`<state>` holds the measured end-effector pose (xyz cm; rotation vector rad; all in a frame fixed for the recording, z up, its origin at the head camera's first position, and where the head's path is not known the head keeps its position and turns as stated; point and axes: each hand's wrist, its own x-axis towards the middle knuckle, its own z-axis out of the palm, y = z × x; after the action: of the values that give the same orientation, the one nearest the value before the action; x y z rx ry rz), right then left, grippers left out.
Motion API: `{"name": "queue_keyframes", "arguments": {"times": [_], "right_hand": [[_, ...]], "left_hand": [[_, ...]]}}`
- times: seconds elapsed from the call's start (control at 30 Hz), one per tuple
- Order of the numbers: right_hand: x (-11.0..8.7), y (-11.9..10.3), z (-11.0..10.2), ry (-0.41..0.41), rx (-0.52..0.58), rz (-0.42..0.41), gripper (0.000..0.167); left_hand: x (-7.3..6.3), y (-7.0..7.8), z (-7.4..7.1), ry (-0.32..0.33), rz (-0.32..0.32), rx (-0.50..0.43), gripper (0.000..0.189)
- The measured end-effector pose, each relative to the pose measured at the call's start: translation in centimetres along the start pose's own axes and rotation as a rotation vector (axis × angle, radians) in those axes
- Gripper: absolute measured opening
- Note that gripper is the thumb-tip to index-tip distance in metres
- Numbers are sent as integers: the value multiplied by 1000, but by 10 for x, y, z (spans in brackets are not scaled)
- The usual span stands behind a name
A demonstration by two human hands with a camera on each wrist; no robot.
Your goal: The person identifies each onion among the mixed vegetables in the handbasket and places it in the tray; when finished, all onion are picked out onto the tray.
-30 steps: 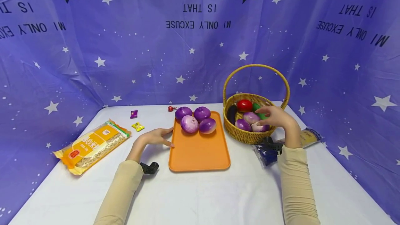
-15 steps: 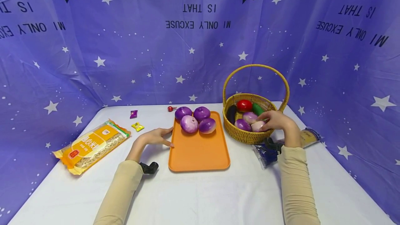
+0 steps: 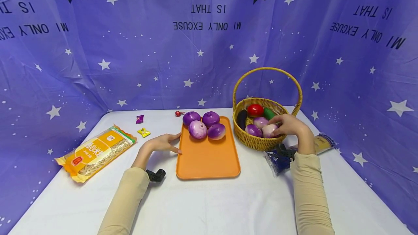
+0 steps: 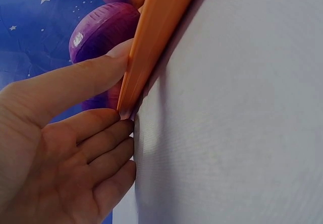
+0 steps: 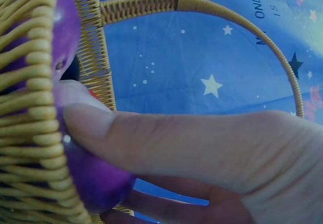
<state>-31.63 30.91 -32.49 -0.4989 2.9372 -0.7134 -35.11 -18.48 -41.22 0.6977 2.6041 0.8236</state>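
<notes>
At the front right inside the wicker basket (image 3: 259,143), my right hand (image 3: 288,125) grips a pale purple onion (image 3: 269,131). In the right wrist view the thumb (image 5: 96,123) presses its near side, with the fingers (image 5: 166,206) round the other side, partly hidden. My left hand (image 3: 162,143) rests at the left edge of the orange tray (image 3: 209,162). Its thumb (image 4: 101,72) lies against the rim, and the other fingers extend to the tray's edge near the cloth. Purple onions (image 3: 197,130) sit together at the tray's far end.
Beside the gripped onion, the basket holds more onions (image 3: 253,130), a red tomato (image 3: 255,110), a dark eggplant (image 3: 242,119) and a green vegetable (image 3: 269,114). Its tall handle (image 3: 267,68) arches above. Packets (image 3: 277,162) lie right; a noodle bag (image 3: 98,151) and candies (image 3: 144,132) lie left.
My right hand has lowered into the basket, and its fingers have closed round the pale onion, which has shifted slightly. The left hand and tray stay put.
</notes>
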Motion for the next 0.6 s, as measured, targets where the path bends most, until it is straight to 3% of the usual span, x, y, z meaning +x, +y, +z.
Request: {"name": "queue_keyframes", "arguments": {"times": [0.37, 0.6], "right_hand": [[-4, -15, -6, 157, 8, -67, 39], [-4, -38, -7, 241, 25, -142, 39]], "left_hand": [[1, -1, 1, -8, -2, 0, 90], [2, 0, 1, -10, -8, 14, 91]]}}
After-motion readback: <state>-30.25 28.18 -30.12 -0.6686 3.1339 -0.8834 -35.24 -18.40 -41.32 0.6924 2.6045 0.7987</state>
